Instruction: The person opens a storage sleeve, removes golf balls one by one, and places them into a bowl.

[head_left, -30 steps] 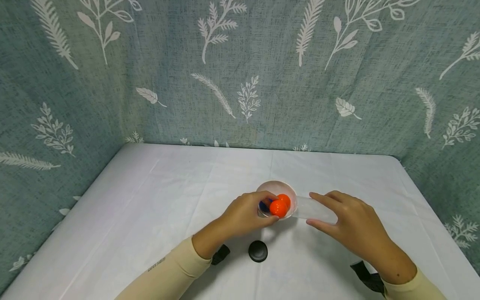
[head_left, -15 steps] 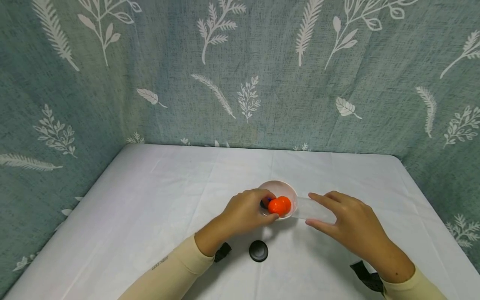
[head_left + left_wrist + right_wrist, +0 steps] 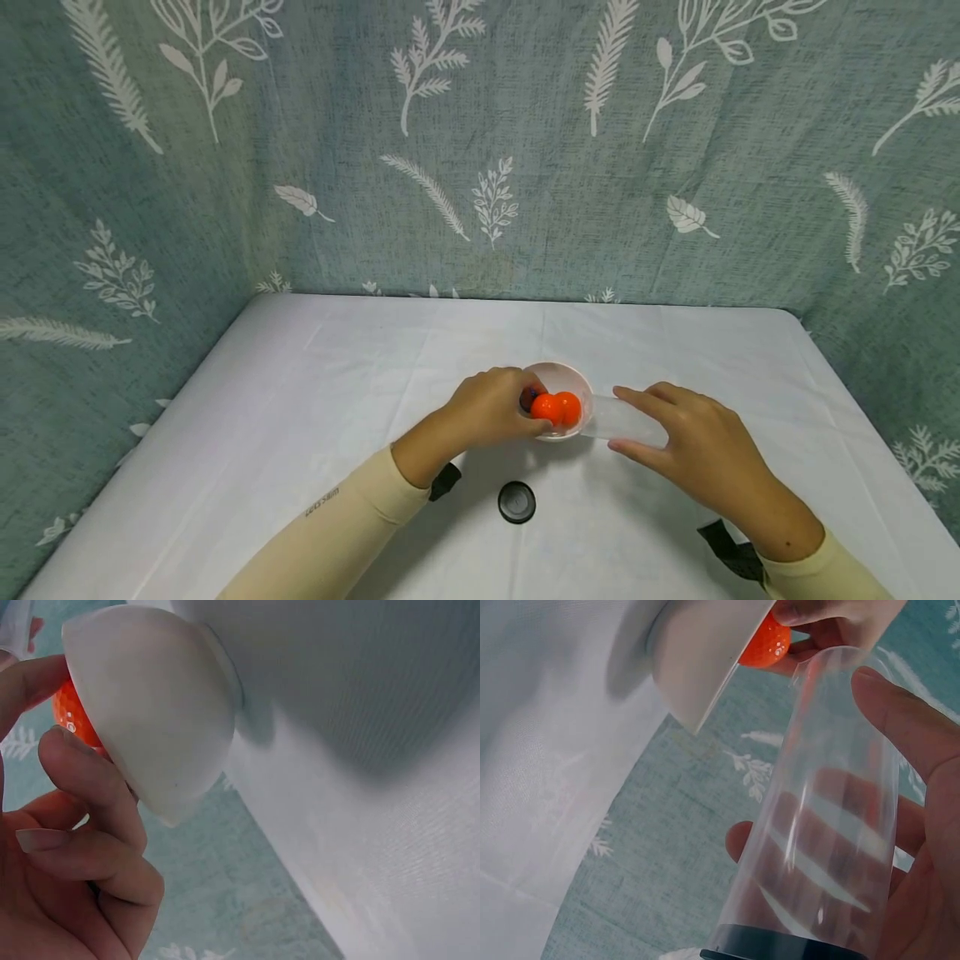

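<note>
A small white bowl (image 3: 552, 377) stands on the table, with two bright orange balls (image 3: 568, 408) and something dark blue (image 3: 527, 402) inside. My left hand (image 3: 487, 410) reaches over its near left rim, thumb and fingertips around the left orange ball (image 3: 73, 712), whose surface looks dimpled in the left wrist view. That hand partly covers the dark blue thing. To the right, my right hand (image 3: 697, 437) grips a clear plastic tube (image 3: 817, 817) between thumb and fingers. The tube lies tilted, its open end close beside the bowl and its black base (image 3: 780, 943) at the other end.
A round black cap (image 3: 517, 502) lies on the white-covered table (image 3: 360, 375) in front of the bowl. Black straps (image 3: 731, 552) sit at the wrists. A green leaf-patterned curtain (image 3: 337, 250) rises behind and at both sides.
The left orange ball has shifted left and slightly lower into the bowl, beside the other one. My left hand has moved slightly with it; the right hand and tube have shifted slightly left.
</note>
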`<state>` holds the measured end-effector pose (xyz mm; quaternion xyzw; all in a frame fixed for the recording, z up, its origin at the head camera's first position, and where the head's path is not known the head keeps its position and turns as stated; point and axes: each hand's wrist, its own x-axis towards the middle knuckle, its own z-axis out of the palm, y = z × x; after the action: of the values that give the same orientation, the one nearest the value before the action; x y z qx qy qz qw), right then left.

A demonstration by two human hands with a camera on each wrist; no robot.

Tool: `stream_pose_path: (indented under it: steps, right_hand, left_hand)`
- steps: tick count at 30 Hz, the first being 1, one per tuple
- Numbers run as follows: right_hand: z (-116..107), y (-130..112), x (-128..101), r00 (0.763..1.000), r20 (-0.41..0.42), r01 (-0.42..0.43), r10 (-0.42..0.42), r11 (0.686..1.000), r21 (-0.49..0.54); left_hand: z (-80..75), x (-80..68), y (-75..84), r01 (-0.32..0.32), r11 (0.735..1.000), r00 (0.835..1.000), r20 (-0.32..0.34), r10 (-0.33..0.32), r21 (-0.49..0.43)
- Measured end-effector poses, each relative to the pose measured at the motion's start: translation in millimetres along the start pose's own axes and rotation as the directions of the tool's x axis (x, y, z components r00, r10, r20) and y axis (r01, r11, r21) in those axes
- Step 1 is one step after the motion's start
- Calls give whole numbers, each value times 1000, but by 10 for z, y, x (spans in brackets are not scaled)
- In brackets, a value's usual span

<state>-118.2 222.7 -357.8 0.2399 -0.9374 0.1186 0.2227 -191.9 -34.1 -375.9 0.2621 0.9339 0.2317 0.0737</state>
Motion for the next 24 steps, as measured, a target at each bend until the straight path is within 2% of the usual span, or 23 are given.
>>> stream_pose_path:
  steps: [7,11,17,24]
  right_hand:
    - [6,1,-2,1000,-20,17,-17,1000,0]
    - [6,-5,0,1000,-14,15,-15,1000,1]
    - [9,-20,-4,1000,26,-16,16,1000,7]
    - [9,-22,-4,1000,24,-14,14,1000,15]
  left_hand:
    - [5,-11,9,14,999,999,41,-13,-34]
    - [-9,11,-12,-5,999,997,78,8,-36]
    - [-49,80,-57,-43,998,985,166,49,-38]
    - [-94,127,-59,-54,998,976,212,58,-27]
